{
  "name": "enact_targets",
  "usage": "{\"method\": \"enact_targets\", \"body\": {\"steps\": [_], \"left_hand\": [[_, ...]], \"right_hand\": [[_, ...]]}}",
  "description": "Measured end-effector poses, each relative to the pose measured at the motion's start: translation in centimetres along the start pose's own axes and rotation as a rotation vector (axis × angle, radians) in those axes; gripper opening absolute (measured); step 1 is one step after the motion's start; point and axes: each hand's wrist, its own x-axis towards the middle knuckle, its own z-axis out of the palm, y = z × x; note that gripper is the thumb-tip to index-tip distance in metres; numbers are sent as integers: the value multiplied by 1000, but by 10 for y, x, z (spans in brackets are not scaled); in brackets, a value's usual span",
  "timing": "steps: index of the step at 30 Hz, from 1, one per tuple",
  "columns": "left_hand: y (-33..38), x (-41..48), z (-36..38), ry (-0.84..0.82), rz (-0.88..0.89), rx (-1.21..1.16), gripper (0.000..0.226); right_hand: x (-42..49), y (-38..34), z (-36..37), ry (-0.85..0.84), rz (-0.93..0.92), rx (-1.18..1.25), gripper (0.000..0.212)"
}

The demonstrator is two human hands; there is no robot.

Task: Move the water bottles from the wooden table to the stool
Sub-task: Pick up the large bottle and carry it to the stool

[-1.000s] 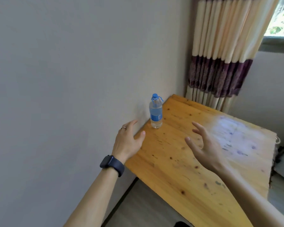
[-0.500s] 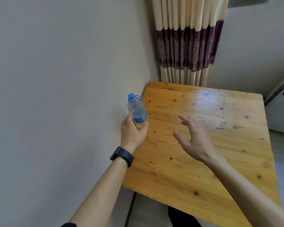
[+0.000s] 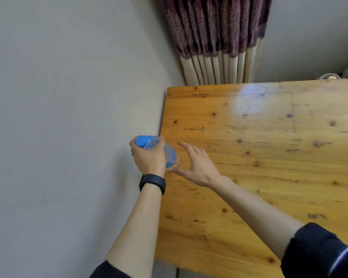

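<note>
Bottle (image 3: 170, 155) now aloft in left hand (image 3: 149, 157) at table (image 3: 259, 167) edge

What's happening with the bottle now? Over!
Left hand grips bottle, tilted, at table edge. Right hand open beside it. Stool not in view.

A plain grey wall (image 3: 68, 97) meets a purple-and-cream curtain (image 3: 215, 37) in the corner; light glares on the wooden surface (image 3: 269, 157).
</note>
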Motion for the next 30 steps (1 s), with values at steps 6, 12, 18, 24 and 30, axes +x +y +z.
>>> {"method": "enact_targets", "body": {"steps": [6,12,18,24,30], "left_hand": [[-25,36,-16,-77,211,159,44],[-34,40,-28,-200,263,216,38],[-51,22,-32,-371,117,160,35],[-41,-30,-16,-653,126,-7,45],[-8,-119,12,-936,165,-200,56]], "right_hand": [[56,8,45,-103,-67,61,113],[57,21,77,-34,-58,215,110],[-11,37,67,-35,10,135,92],[-99,45,28,108,186,25,87],[-203,38,-27,403,372,-80,78]]}}
